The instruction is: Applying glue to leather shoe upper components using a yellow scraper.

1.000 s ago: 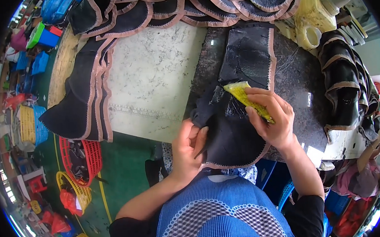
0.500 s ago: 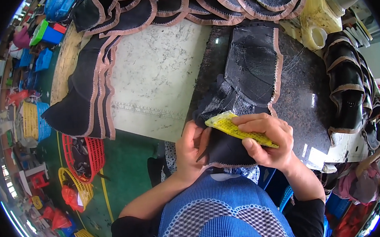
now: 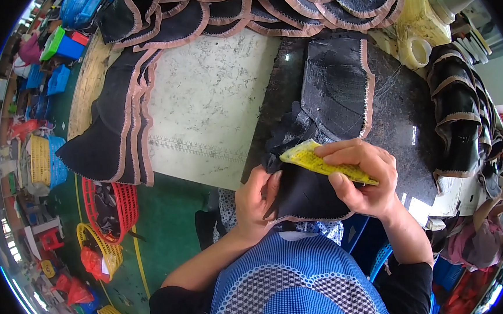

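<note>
Yellow pad (image 3: 307, 156): from my head view, I pinch it between the thumb and fingers of my right hand (image 3: 368, 175). My left hand (image 3: 256, 198) pinches the black piece (image 3: 309, 196) just below the pad. Since a second ago, the pad has come nearer me, so my hands are now close together.

My left forearm (image 3: 203, 256) slants inward across my remote feed, the left hand (image 3: 253, 200) pinching between thumb and curled fingers, while my right forearm (image 3: 407, 236) angles in opposite, the right hand (image 3: 372, 179) gripping with bent fingers above and thumb below.
</note>
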`<move>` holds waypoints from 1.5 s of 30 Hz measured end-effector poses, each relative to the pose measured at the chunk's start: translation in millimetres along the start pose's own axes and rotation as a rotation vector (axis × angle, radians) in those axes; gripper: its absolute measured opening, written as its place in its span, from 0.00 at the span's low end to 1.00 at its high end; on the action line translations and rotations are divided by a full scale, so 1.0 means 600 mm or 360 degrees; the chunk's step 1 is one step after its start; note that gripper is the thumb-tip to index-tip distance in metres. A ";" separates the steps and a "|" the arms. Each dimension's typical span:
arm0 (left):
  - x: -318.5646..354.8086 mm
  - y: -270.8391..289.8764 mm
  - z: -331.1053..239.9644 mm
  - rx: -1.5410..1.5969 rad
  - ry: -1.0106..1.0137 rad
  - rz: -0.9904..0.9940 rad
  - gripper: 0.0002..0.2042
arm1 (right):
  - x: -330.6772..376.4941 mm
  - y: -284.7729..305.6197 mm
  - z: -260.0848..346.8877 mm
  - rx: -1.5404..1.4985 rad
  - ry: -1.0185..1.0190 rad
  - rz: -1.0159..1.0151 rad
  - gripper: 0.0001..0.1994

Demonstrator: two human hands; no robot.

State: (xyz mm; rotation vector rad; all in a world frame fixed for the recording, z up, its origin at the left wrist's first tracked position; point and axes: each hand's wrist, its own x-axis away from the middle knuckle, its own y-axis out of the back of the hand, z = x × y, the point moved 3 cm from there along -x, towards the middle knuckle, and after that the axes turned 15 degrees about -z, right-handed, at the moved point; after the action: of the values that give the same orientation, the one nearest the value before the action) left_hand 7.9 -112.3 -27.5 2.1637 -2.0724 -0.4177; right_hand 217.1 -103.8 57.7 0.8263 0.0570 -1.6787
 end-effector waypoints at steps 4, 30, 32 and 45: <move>0.004 -0.002 0.009 -0.0034 -0.0140 -0.0073 0.07 | -0.010 0.006 -0.012 0.0208 0.0172 -0.0004 0.08; -0.102 -0.007 -0.024 -0.0372 -0.0794 0.0240 0.09 | 0.036 0.210 -0.048 -0.0137 -0.1066 -0.0279 0.13; -0.141 -0.016 -0.030 -0.0324 -0.0825 0.0308 0.14 | -0.026 0.292 -0.049 0.0142 -0.0808 -0.0934 0.14; -0.218 -0.004 -0.026 -0.0278 -0.0447 0.0656 0.06 | -0.121 0.355 -0.304 -0.0018 -0.1120 -0.1303 0.17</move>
State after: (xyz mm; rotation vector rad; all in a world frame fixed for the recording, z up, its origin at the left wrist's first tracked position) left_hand 11.3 16.0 2.1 1.6005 -2.4405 -0.8500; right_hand 494.8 -22.5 43.0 0.1377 -0.0966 -2.6571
